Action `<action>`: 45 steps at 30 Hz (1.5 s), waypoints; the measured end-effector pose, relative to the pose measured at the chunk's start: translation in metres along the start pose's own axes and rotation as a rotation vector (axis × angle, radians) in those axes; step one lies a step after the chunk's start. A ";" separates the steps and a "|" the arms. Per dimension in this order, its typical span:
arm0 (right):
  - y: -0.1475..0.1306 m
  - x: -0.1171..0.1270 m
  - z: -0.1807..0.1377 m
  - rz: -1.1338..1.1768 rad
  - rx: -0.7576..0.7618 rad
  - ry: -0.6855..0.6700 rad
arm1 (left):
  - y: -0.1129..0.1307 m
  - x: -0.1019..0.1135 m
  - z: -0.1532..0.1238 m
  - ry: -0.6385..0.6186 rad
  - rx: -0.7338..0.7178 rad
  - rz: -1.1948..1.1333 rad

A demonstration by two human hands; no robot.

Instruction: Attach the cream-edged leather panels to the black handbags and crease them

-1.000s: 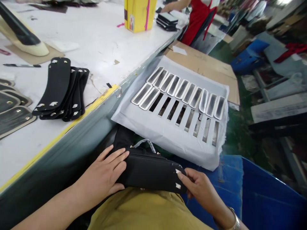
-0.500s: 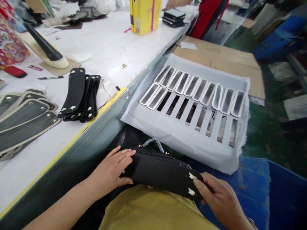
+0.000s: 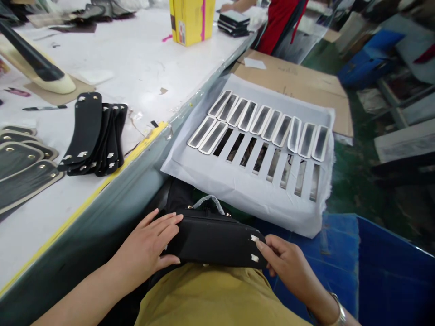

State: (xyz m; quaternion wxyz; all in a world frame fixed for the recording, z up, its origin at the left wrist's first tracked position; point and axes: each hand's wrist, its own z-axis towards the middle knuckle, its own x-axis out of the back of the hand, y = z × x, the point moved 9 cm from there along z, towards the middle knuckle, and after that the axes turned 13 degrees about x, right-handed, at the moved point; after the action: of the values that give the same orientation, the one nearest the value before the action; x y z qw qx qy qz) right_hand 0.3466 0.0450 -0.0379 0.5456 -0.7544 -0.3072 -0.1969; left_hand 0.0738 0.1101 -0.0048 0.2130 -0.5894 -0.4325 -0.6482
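Observation:
A long black leather-like strip (image 3: pixel 214 242) with a rounded right end and two white tabs lies across my lap. My left hand (image 3: pixel 149 246) is closed on its left end, fingers over the top edge and thumb at the lower edge. At the right end my right hand (image 3: pixel 283 260) pinches the strip beside the white tabs. Directly behind it is a black bag (image 3: pixel 181 197) with a plastic-wrapped handle (image 3: pixel 212 200); much of the bag is hidden. Similar black strips (image 3: pixel 86 131) with metal studs are piled on the table to the left.
Grey strips with pale borders (image 3: pixel 27 181) lie on the white table (image 3: pixel 136 59), whose edge has yellow tape. Right of it, a white slotted sheet (image 3: pixel 234 185) carries rows of dark pieces. A yellow box (image 3: pixel 190 22), blue bin (image 3: pixel 340 262) and another person's hand (image 3: pixel 239 5) also show.
The strip's right end and my right hand have shifted left in view and slightly up. The whole scene has slid left as the camera turned. Both hands keep their hold.

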 end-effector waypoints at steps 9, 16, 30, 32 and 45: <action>-0.001 0.004 0.000 0.033 -0.028 0.033 | 0.025 -0.004 0.007 0.067 -0.080 0.027; -0.005 0.008 -0.001 0.037 -0.010 0.064 | 0.071 -0.012 0.025 0.092 -0.140 0.018; 0.020 -0.001 -0.017 0.419 -0.174 -0.034 | 0.112 -0.018 0.038 0.102 -0.246 0.020; 0.021 -0.001 -0.017 0.434 -0.164 -0.024 | 0.125 -0.021 0.044 0.087 -0.233 -0.018; 0.020 0.006 -0.014 0.311 -0.005 -0.003 | 0.166 -0.028 0.059 0.036 -0.225 -0.059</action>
State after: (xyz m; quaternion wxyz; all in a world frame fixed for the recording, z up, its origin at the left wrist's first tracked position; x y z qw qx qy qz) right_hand 0.3652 0.0293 -0.0437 0.5672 -0.7946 -0.1869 -0.1096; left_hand 0.2437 0.0625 0.0163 0.1341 -0.5850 -0.3702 -0.7091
